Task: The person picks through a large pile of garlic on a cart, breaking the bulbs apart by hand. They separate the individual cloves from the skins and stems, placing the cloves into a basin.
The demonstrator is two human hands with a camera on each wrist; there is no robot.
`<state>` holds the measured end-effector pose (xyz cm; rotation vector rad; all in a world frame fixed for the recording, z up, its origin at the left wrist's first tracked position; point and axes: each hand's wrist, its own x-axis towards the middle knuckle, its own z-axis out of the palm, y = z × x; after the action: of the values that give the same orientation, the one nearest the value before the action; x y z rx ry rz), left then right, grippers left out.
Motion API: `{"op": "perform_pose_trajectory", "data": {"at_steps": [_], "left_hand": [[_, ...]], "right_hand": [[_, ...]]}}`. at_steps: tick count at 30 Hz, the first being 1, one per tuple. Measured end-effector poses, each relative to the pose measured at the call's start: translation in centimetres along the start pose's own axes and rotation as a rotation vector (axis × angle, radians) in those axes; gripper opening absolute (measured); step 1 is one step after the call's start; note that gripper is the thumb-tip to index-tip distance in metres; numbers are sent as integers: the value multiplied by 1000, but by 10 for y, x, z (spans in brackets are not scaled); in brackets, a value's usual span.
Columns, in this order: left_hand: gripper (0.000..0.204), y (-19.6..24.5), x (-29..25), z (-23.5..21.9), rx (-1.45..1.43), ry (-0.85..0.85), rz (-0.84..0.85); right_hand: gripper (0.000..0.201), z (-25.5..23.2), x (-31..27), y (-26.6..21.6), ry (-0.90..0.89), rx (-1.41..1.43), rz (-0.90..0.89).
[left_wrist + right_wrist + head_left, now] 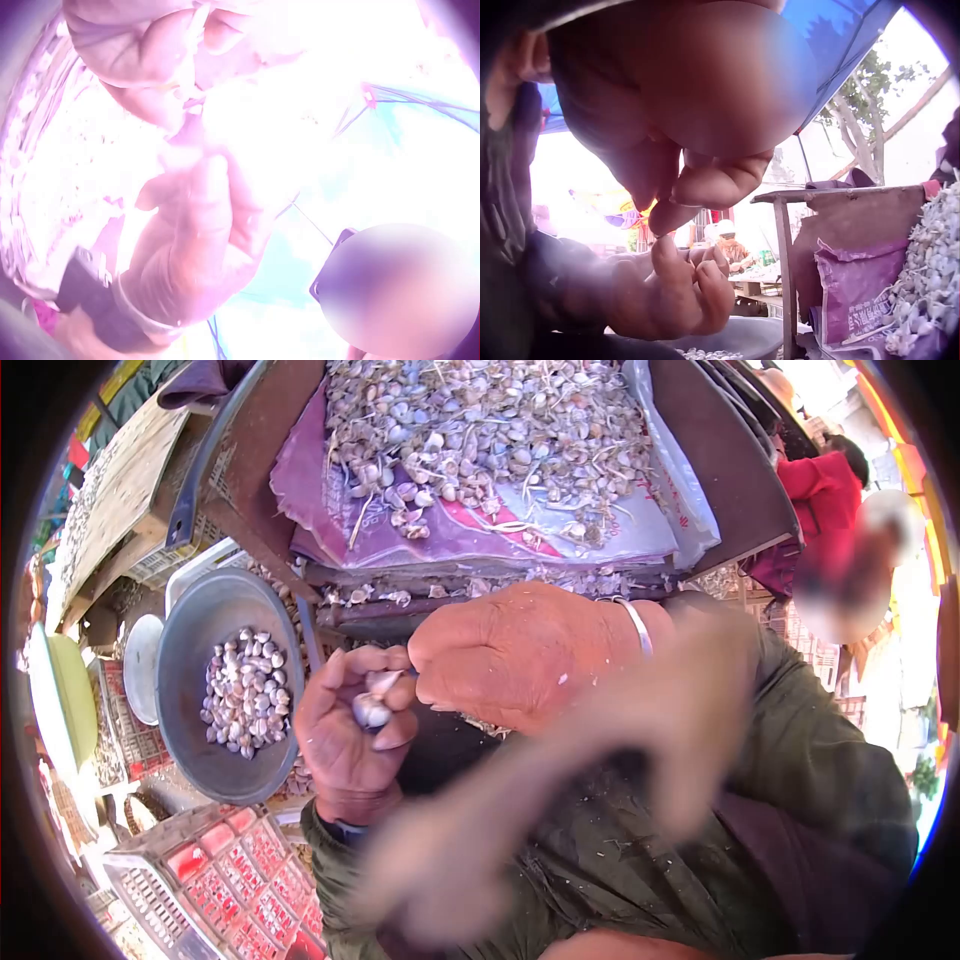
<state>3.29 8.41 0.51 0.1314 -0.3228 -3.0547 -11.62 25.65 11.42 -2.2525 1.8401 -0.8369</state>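
In the head view my left hand [350,735] is palm up, its fingers curled round a few white and purple garlic cloves [372,705]. My right hand [535,650], back upward and fingers bent, meets the left fingertips; I cannot tell what it holds, since its own back hides its fingertips. The right wrist view has the left hand [679,292] just under the right hand's fingers [720,184]. Glare washes out the left wrist view, where both hands meet near the middle. Left of the hands, a grey basin [180,660] contains many cloves [245,690].
Beyond the hands, a heap of loose garlic [480,430] lies on purple sacking [310,510] inside a brown-sided bin [735,470]. Red and white plastic crates [225,860] stand at lower left. A person in red [825,500] sits at right. A blurred tan shape [560,790] crosses the foreground.
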Motion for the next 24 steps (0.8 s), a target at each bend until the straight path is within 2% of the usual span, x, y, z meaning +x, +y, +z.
{"op": "perform_pose_trajectory", "data": {"at_steps": [3,4,6,7,9,10,12,13,14,16,19,20,21,23,24], "left_hand": [[54,49,-19,-24,-56,-24,270],[56,63,-26,-25,-185,82,417],[64,81,-35,-25,-446,295,710],[67,83,-38,-29,-427,279,734],[72,84,-40,-37,-387,255,778],[66,81,-37,-25,-409,294,691],[59,75,-26,-23,-137,187,523],[55,72,-20,-21,0,135,438],[47,56,-2,18,20,264,409],[45,44,24,38,86,201,340],[39,32,65,55,134,132,233],[38,27,79,56,141,119,203],[36,21,91,57,147,109,173],[34,-2,113,56,183,196,154],[32,-11,121,53,201,237,144]], "right_hand": [[11,10,-19,43,149,-69,-14],[10,13,-26,63,211,-91,-31],[9,9,-42,96,221,-43,212],[9,7,-49,114,226,-19,330],[9,6,-62,157,239,-147,453],[11,6,-67,177,228,-158,540],[14,6,-72,215,204,-175,707],[15,8,-76,237,171,-228,723],[16,10,-76,255,139,-280,738],[20,10,-70,275,-9,-529,739],[22,10,-53,296,-359,-918,372],[24,13,-46,289,14,-473,801],[24,15,-42,291,-25,-491,789],[24,18,-38,298,-96,-528,762],[21,23,-42,310,-83,-569,658]]}}
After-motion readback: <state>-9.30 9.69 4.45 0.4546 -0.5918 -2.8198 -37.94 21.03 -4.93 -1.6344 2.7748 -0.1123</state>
